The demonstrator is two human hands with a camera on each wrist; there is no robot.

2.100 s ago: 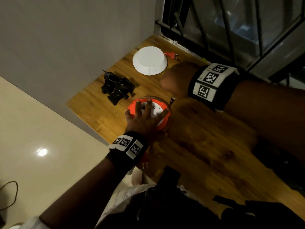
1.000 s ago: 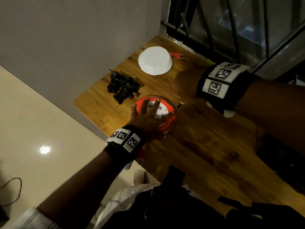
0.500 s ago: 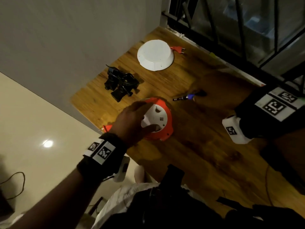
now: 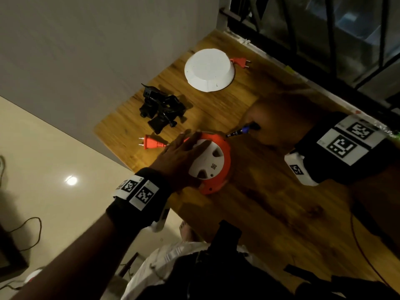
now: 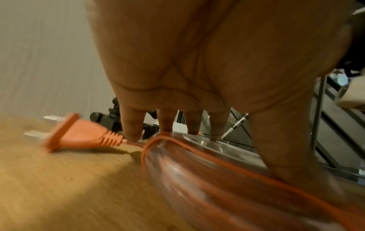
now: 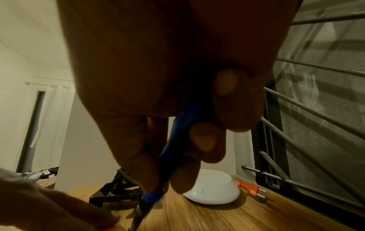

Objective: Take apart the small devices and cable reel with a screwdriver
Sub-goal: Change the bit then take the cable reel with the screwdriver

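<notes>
The orange cable reel point(image 4: 218, 169) with its white hub lies flat near the table's left edge. My left hand point(image 4: 184, 152) lies over its left half, fingers straight on the top face point(image 5: 215, 148) and thumb along the rim. The reel's orange plug point(image 4: 150, 144) point(image 5: 79, 134) lies on the table just left of it. My right hand point(image 4: 272, 120) point(image 6: 173, 164) grips a blue and black screwdriver point(image 4: 241, 131) point(image 6: 183, 121), whose tip points at the reel's far rim. A black device point(image 4: 162, 111) and a white round device point(image 4: 209, 70) lie farther back.
A second orange plug point(image 4: 241, 62) lies beside the white device, next to the barred window point(image 4: 324, 29). The wooden table point(image 4: 270, 213) ends at the wall on the left, and its near-left edge drops to the floor. My lap is at the bottom.
The reel now shows a different face and its plug has come out onto the table at the left. My right hand has drawn back to the right with the screwdriver.
</notes>
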